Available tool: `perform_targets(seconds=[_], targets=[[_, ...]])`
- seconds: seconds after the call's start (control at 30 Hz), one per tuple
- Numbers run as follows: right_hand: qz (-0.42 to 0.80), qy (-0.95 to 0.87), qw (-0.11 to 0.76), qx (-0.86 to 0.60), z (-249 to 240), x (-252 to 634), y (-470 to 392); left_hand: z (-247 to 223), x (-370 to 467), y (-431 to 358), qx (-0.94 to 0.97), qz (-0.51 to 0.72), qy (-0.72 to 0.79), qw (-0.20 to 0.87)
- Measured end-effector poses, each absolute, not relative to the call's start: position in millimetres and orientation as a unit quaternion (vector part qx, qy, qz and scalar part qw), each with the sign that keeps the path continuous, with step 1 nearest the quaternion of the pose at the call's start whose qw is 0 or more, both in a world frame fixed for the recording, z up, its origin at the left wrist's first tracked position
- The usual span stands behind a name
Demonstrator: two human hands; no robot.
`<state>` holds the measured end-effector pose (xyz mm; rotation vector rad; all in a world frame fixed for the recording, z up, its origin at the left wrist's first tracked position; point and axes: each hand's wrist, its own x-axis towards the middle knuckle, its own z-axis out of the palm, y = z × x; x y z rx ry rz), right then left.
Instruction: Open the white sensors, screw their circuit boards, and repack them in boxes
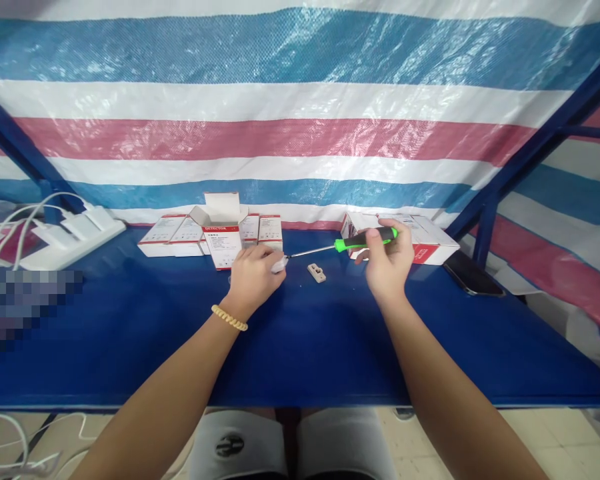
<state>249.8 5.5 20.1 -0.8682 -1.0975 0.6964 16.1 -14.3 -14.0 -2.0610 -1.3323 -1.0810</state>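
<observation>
My right hand [387, 260] is closed around the black and green handle of a screwdriver [367, 239], whose shaft points left. The shaft's tip meets a small white part [280, 265], which my left hand [255, 273] grips between its fingers; much of that part is hidden. A small beige plastic piece [317, 273] lies on the blue table between my hands. Just behind my left hand, an open white and red box [223, 243] stands upright with its flaps raised.
Several closed small boxes [163, 235] line the table's back edge. A larger white and red box [433, 241] lies behind my right hand, with a black phone [473, 275] beside it. A power strip [75, 243] with cables sits far left. The blue table [325, 353] ends near my lap.
</observation>
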Motion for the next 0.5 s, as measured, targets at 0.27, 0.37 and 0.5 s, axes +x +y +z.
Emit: perform_targets(seconds=[0.27, 0.37, 0.5], targets=[[0.350, -0.488, 0.629, -0.495, 14, 268, 26, -15, 12, -12, -0.748, -0.333, -0.545, 0.178], [0.310, -0.520, 0.549, -0.576, 12, 277, 28, -15, 10, -11, -0.759, -0.325, -0.537, 0.173], [0.319, -0.548, 0.467, -0.616, 8, 288, 34, -17, 8, -9, -0.773, -0.323, -0.514, 0.185]])
